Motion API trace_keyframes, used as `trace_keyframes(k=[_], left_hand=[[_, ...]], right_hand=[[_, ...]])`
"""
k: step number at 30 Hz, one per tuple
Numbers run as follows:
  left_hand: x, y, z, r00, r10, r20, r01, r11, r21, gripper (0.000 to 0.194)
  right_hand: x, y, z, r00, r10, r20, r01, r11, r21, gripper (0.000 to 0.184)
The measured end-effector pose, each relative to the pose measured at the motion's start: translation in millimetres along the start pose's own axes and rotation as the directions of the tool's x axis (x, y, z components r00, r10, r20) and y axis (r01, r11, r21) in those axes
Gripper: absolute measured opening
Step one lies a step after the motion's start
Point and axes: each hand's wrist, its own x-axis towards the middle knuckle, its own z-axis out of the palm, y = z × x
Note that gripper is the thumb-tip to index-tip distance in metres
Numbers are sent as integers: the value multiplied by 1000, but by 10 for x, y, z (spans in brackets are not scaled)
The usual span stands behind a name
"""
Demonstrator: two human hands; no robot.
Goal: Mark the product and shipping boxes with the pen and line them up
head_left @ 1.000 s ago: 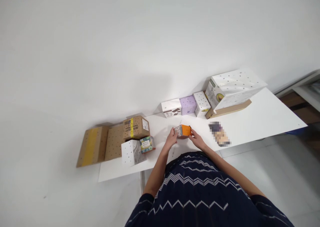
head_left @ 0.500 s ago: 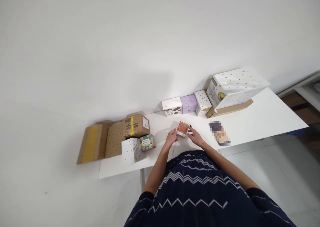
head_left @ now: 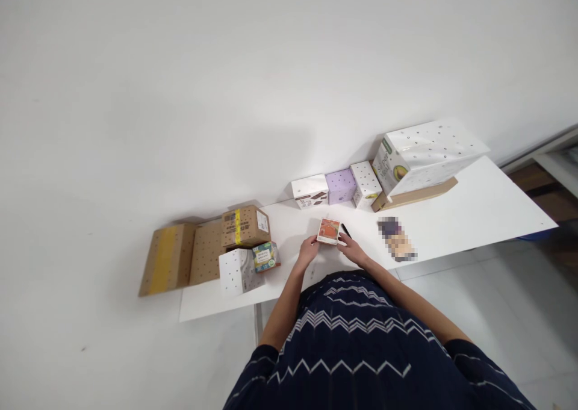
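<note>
Grasping orange box (head_left: 329, 232) from two sides, in front of the body, over the middle of table (head_left: 497, 208). Near left corner pinched in left hand (head_left: 309, 250); near right corner pinched in right hand (head_left: 353, 249). Picture face turned up, orange with a pale border. Cannot tell whether resting on the table or raised a little above. Just beyond the right fingertips, slim black item (head_left: 345, 230), too small to identify, close to the box's right side. Farther right, on the table, pixelated item (head_left: 397, 239), identity hidden. Behind the box, in a row along wall (head_left: 226, 97): white box (head_left: 310, 192) with brown print, then purple box (head_left: 342, 186), then spotted box (head_left: 366, 185) with a green picture low on the front. At the right end of that row, big white box (head_left: 433, 157) with an avocado picture, above brown cardboard (head_left: 415, 197). Off to the left, well apart from the hands: teal box (head_left: 265, 257) just beside dotted white box (head_left: 232, 271); behind both, small carton (head_left: 246, 227) with yellow tape. Farther left, plain carton (head_left: 206, 254), then yellow-taped carton (head_left: 165, 260) at the table's left end. Nearest the camera, dark shirt (head_left: 361, 344) with pale zigzags.
</note>
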Motion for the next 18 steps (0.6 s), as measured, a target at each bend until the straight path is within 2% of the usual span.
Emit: trace_keyframes(k=[4,7,11,14,18], left_hand=[[-4,-31,25,1000,-24,8,23,999,28,36],[-18,-45,45,999,-35,3,35,998,51,34],[-32,-31,65,1000,-27,-7,28,997,76,29],[-56,11,64,1000,-9,-29,12,995,99,25],[-153,104,58,993,59,-103,-44,989,144,21]], right_hand=[[64,29,-80,993,-38,-116,12,977,-213,44],[97,100,-201,976,-37,-214,-38,942,-335,36],[104,251,-332,964,38,-262,-156,882,-445,23],[96,344,-378,964,83,-254,-189,883,-431,12],[49,323,-434,969,79,-236,-153,938,-312,16]])
